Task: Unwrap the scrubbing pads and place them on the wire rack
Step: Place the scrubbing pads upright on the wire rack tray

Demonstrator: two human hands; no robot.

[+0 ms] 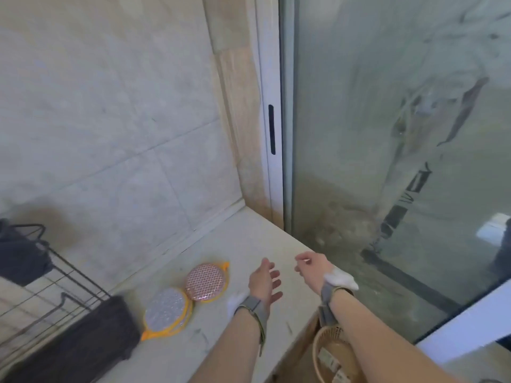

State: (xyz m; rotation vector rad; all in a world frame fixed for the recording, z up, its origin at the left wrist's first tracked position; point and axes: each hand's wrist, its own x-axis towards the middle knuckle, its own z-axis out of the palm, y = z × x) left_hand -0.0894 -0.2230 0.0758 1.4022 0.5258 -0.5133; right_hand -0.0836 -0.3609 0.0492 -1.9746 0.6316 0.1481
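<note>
Two round scrubbing pads lie side by side on the pale countertop, each inside yellow netting. The pink pad (206, 281) sits nearer the wall; the silver pad (166, 310) lies in front of it, touching it. A black wire rack (69, 275) stands at the left edge. My left hand (264, 280) hovers just right of the pink pad, fingers spread, holding nothing. My right hand (312, 268) is further right, over the counter's corner, fingers loosely curled with nothing visible in them. Grey straps wrap both wrists.
A dark block-shaped object (83, 346) lies in front of the rack at the lower left. A woven basket (331, 355) sits below the counter edge under my right forearm. Tiled wall stands behind the counter; a glass door (387, 134) is on the right.
</note>
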